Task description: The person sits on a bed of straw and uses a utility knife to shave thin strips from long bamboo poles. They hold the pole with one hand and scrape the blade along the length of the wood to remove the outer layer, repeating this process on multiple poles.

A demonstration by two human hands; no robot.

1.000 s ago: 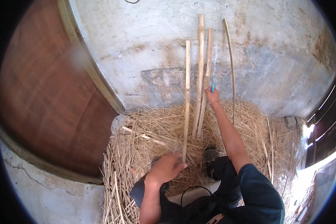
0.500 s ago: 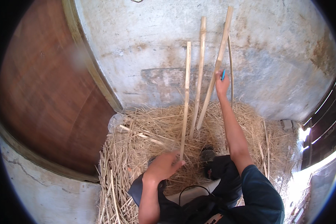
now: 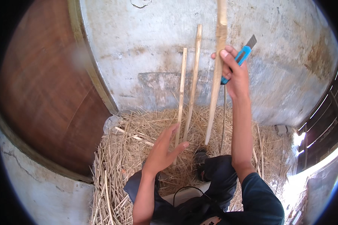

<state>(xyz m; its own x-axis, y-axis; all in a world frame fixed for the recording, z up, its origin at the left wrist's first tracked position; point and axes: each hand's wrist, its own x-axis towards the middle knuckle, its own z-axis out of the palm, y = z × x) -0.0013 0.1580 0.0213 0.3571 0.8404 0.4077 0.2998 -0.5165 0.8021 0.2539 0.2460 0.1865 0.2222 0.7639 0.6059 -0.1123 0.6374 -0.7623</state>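
Right grip (image 3: 233, 72) around pale jointed stick (image 3: 211, 108), blue metal-bladed cutter (image 3: 245, 54), left grip (image 3: 160, 154) spread

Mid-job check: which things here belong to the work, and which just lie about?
In the job:
right hand, holding stick and blue knife
open left hand
two standing sticks, probably

Just lying about, seemingly:
straw
grey block

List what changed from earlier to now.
The right hand has raised the long pale wooden strip toward the camera, its top now past the picture's upper edge. The open left hand moved slightly forward. Unchanged: blue-handled utility knife in the right hand; two other pale wooden strips standing against the grey plastered wall.
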